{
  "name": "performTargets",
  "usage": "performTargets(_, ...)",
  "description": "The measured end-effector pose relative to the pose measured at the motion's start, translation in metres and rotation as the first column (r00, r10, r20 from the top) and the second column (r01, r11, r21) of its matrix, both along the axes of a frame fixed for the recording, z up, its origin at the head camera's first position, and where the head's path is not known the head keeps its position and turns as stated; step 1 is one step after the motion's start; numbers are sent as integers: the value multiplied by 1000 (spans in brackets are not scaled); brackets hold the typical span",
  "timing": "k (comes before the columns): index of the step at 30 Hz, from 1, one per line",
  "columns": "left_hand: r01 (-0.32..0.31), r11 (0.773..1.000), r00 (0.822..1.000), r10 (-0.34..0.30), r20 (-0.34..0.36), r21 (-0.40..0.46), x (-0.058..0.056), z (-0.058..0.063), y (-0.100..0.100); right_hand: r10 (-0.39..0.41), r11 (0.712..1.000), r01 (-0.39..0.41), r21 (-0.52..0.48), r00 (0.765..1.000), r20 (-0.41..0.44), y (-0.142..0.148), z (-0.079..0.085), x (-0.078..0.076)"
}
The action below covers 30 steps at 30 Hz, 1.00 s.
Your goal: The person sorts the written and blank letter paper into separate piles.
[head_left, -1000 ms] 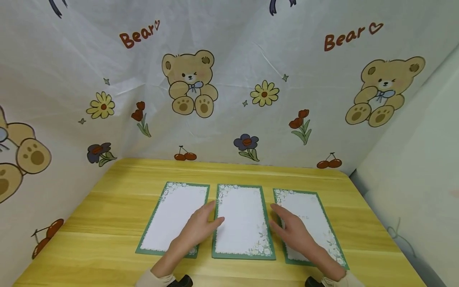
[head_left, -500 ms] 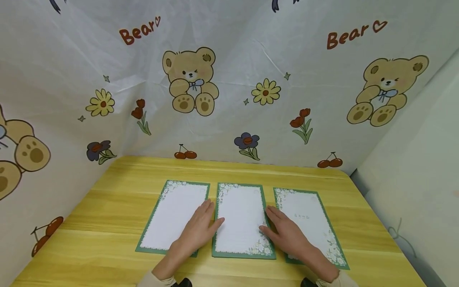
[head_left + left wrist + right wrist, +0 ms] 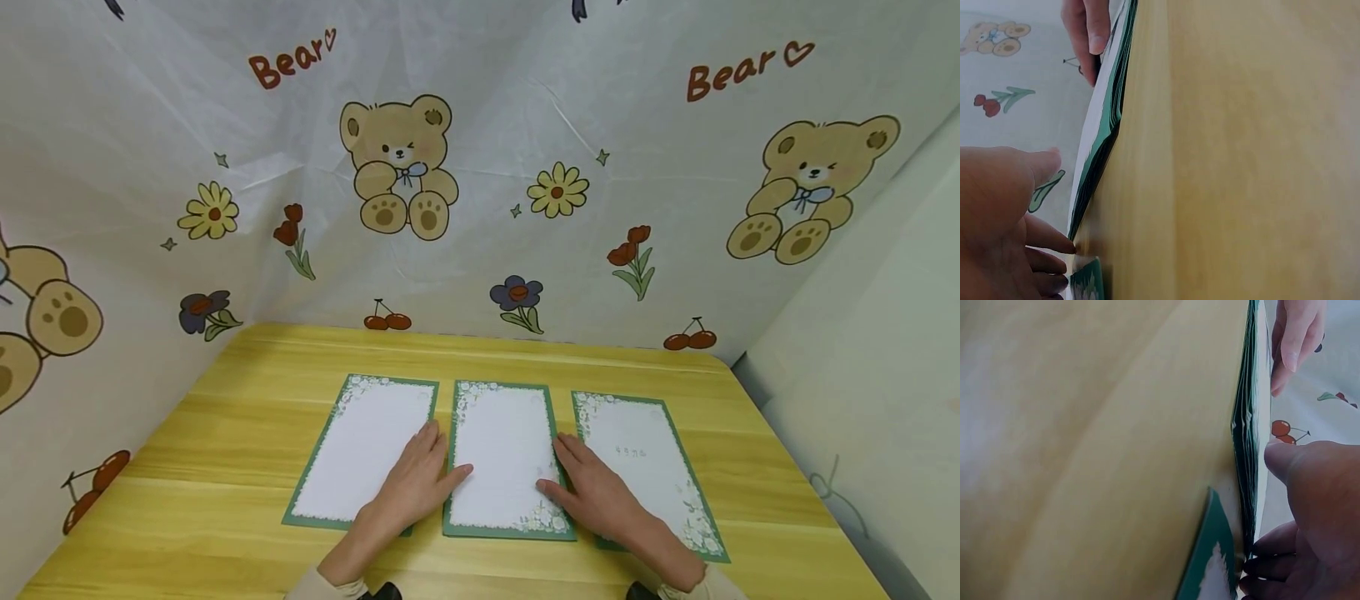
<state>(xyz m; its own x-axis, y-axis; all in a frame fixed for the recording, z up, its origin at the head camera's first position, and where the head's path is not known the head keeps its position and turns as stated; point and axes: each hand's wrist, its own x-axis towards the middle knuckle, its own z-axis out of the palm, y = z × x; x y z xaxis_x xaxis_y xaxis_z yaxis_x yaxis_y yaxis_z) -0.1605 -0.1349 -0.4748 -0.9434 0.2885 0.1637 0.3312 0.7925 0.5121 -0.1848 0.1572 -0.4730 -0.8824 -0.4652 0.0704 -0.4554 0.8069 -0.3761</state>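
Observation:
A stack of white paper sheets with green floral borders (image 3: 498, 442) lies in the middle; the left wrist view shows its layered green edges (image 3: 1116, 100). My left hand (image 3: 412, 479) lies along the stack's left side, its fingers nearly straight and fingertips at the edge, its thumb reaching over the top. Mirroring it, my right hand (image 3: 595, 490) has its fingers at the right edge and its thumb over the lower right part. In the right wrist view, the right thumb (image 3: 1282, 456) stands at the top sheet's side; whether it touches cannot be told.
A matching bordered sheet (image 3: 352, 450) lies to the left, partly under my left hand. Another bordered sheet (image 3: 660, 467), with faint marks, lies to the right. The yellow wood-grain table (image 3: 187, 467) meets a bear-patterned cloth (image 3: 465, 275) behind.
My right hand has moved left from above the gap and the right sheet to the middle stack's right edge. The left hand has barely shifted; the sheets stay in place.

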Motion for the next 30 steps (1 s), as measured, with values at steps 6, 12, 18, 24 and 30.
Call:
performTargets(6, -1, 1000, 999, 1, 44, -1, -1, 1, 1, -12, 1000, 12, 12, 1000, 2, -1, 2, 1)
performTargets(12, -8, 1000, 997, 7, 75, 5, -3, -1, 4, -27, 999, 28, 27, 1000, -15, -1, 3, 2)
performTargets(18, -7, 1000, 996, 6, 86, 11, -6, -2, 6, -34, 999, 34, 11, 999, 4, 0, 3, 2)
performTargets(24, -14, 998, 993, 7, 115, 62, -6, 1, 7, -33, 999, 33, 2, 999, 13, 0, 3, 3)
performTargets(30, -29, 990, 988, 8, 155, 135, -8, 5, 6, -29, 1000, 29, -8, 999, 14, -1, 2, 5)
